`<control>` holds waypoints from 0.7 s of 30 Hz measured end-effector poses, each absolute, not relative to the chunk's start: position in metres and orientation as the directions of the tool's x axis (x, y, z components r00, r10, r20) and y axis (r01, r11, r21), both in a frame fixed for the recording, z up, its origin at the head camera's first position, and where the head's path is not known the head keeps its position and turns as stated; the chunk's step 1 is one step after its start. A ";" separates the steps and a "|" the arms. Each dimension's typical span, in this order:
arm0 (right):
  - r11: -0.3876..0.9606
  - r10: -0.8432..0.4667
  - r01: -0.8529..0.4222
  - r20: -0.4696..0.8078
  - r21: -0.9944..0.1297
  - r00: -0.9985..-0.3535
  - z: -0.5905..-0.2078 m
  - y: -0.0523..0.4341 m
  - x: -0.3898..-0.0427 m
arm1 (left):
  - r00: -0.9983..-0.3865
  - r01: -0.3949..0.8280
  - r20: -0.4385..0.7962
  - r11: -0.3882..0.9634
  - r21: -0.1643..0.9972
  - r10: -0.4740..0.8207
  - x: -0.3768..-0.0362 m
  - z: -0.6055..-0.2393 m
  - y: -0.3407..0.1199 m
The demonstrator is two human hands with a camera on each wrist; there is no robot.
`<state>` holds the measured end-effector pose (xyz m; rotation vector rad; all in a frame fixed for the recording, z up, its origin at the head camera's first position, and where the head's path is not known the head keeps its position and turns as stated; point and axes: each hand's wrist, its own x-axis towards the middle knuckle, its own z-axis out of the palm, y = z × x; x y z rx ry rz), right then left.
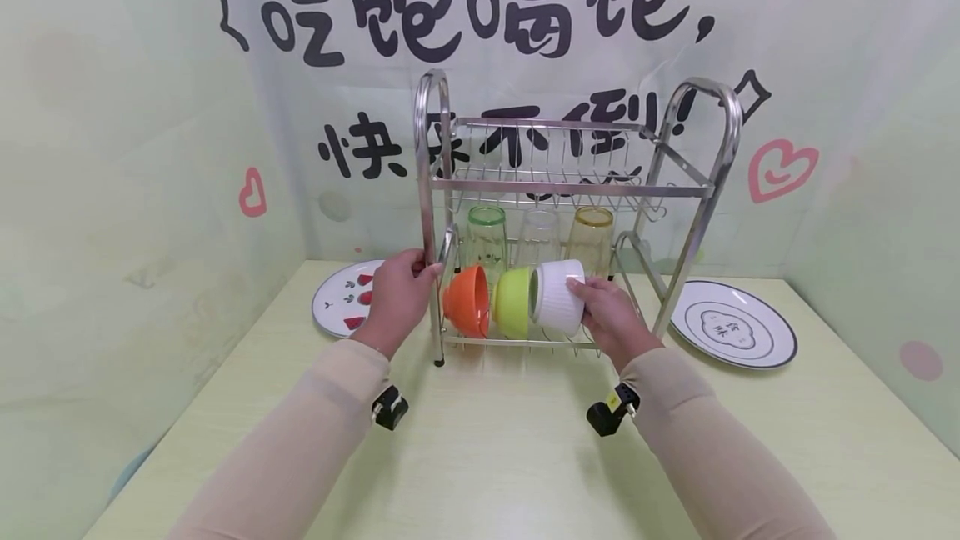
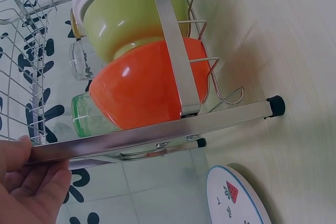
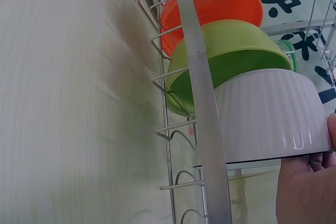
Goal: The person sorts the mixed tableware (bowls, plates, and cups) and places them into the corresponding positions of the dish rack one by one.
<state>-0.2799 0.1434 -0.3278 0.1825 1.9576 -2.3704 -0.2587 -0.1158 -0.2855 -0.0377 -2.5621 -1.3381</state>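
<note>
Looks like a kitchen or dining corner, judging from a dish rack (image 1: 570, 188) with bowls (image 1: 512, 302) and glasses (image 1: 487, 232), plates (image 1: 733, 325) on a pale table (image 1: 487, 440), and a wall covering (image 1: 337, 94) printed with Chinese words (image 1: 540, 2) about eating and drinking.

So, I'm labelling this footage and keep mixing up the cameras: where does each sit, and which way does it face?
Head: worn on the head, facing forward and down at the dish rack; left hand, right hand and sleeves show.
Left wrist: faces the rack's left side, orange bowl nearest; the left hand grips the left front post.
Right wrist: faces the rack from its right, white bowl nearest, gripped by the right hand.
Both wrist views share the three bowls, seen from opposite ends.
</note>
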 end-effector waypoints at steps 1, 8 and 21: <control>-0.189 0.026 0.122 -0.129 -0.974 -0.991 -0.328 0.143 -0.281 | -0.969 0.137 0.231 0.580 0.803 -0.092 -0.259 -0.285 -0.116; -0.177 0.018 0.129 -0.134 -0.976 -0.991 -0.330 0.141 -0.283 | -0.969 0.136 0.231 0.596 0.791 -0.085 -0.260 -0.284 -0.116; -0.146 0.022 0.137 -0.141 -0.980 -0.990 -0.337 0.139 -0.284 | -0.969 0.138 0.231 0.601 0.787 -0.081 -0.261 -0.288 -0.117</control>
